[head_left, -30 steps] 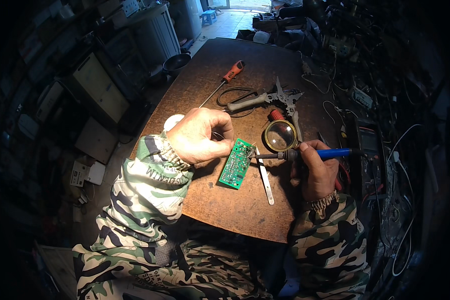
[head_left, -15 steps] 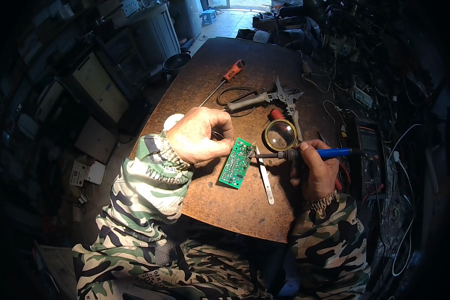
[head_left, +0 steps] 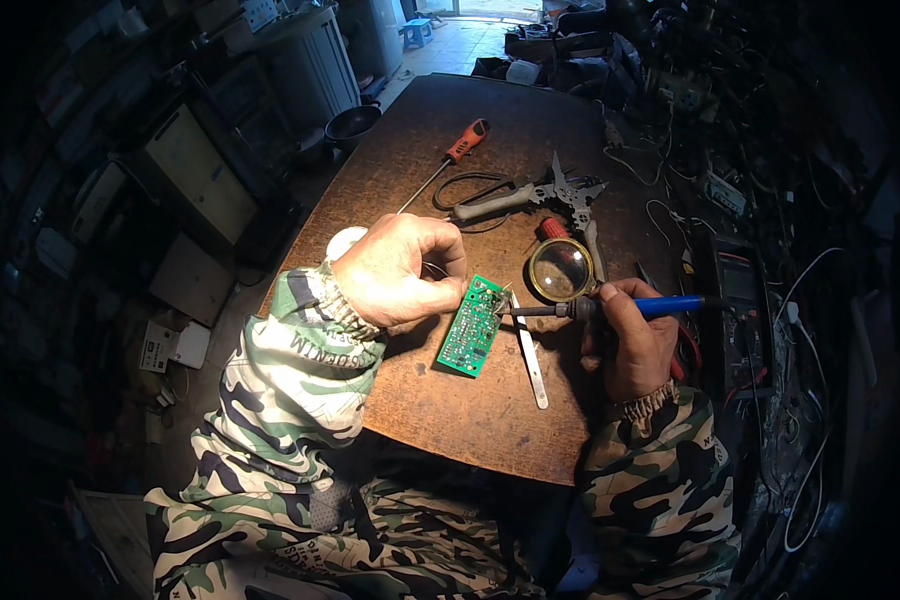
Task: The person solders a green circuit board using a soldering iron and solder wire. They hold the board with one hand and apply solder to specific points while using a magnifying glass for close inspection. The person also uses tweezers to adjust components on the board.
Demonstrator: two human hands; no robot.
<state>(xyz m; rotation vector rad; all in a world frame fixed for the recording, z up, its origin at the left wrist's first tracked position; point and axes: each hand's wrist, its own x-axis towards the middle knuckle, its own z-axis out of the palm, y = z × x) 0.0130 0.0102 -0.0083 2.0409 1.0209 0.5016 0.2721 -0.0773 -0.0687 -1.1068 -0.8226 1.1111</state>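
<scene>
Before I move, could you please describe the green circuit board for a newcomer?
On the brown wooden table, look between the bare left hand and bare right hand. The rectangular circuit board lies left of the slim silver tool; its bright green sets it apart.

Scuffed wooden table (head_left: 420, 390), glossy circuit board (head_left: 473, 328) (smooth plastic soldering-iron handle (head_left: 673, 306)).

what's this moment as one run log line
left hand: beside green circuit board; right hand: gripping blue soldering iron; iron tip: at board's upper right; red screwdriver: on table
</scene>
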